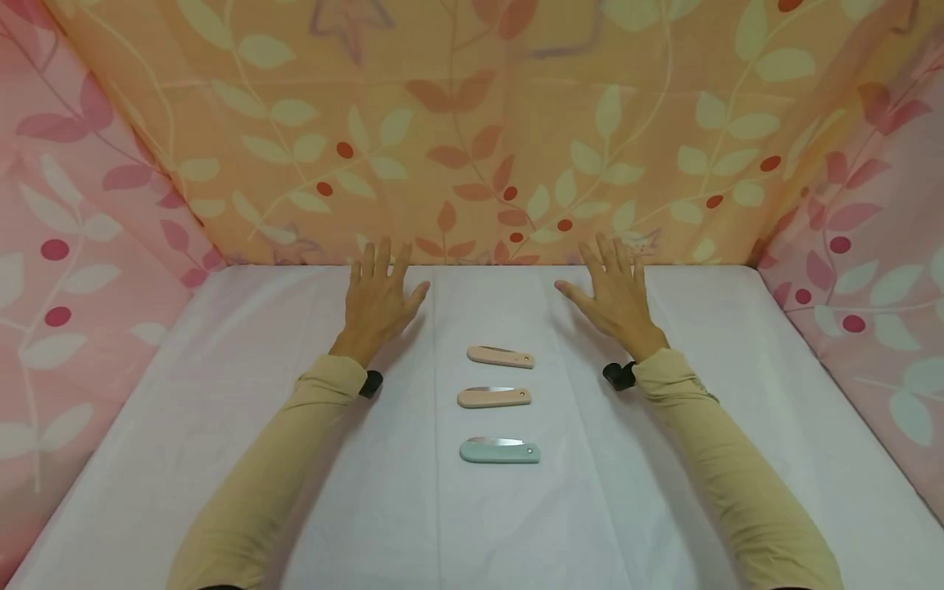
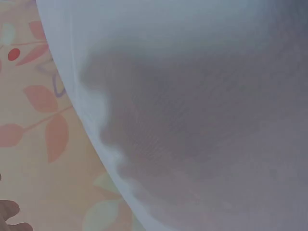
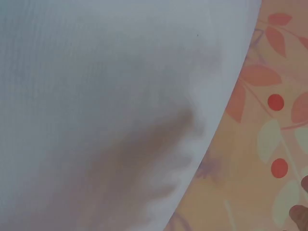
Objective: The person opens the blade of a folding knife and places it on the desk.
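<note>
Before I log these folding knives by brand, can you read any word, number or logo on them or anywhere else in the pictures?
None: no readable text in any view.
The two pink folding knives and the green folding knife show plain handles.
The white tablecloth and leaf-print fabric carry no lettering.

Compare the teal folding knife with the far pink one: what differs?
Colour: the teal knife has a pale green-blue handle, the far pink knife a peach-pink one. Place: the teal knife lies nearest the person, the far pink knife lies at the far end of the row, closest to the hands. Blade: a brighter steel strip shows along the teal knife's top edge; on the far pink knife it is barely visible. Both lie folded and crosswise on the white cloth, untouched.
</note>
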